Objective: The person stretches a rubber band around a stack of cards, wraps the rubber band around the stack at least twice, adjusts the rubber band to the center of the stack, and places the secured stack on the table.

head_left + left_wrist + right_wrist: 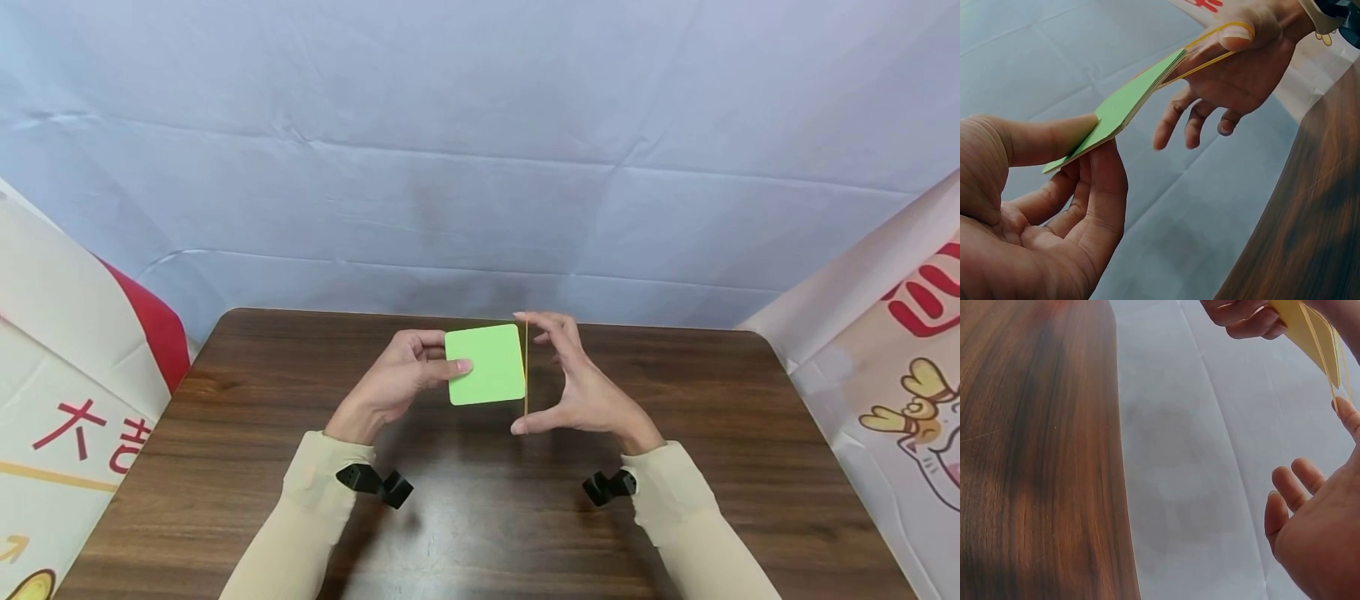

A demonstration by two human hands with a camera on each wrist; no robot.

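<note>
Between thumb and fingers, my left hand (401,373) pinches a thin stack of square cards with rounded corners (491,367), held up over the table. Its top face is light green; the right wrist view shows a yellow underside (1307,337). Layered edges of the stack (1141,105) show in the left wrist view. A yellow rubber band (527,375) is stretched between the spread thumb and forefinger of my right hand (577,387), right at the stack's right edge. In the left wrist view the band loops over the thumb and reaches the far end of the cards.
Below both hands lies a dark wooden table (480,517). A pale cloth backdrop (465,183) hangs behind its far edge. Printed sheets with red characters stand at the left (82,417) and right (885,400). Each sleeve cuff carries a small black device (375,483).
</note>
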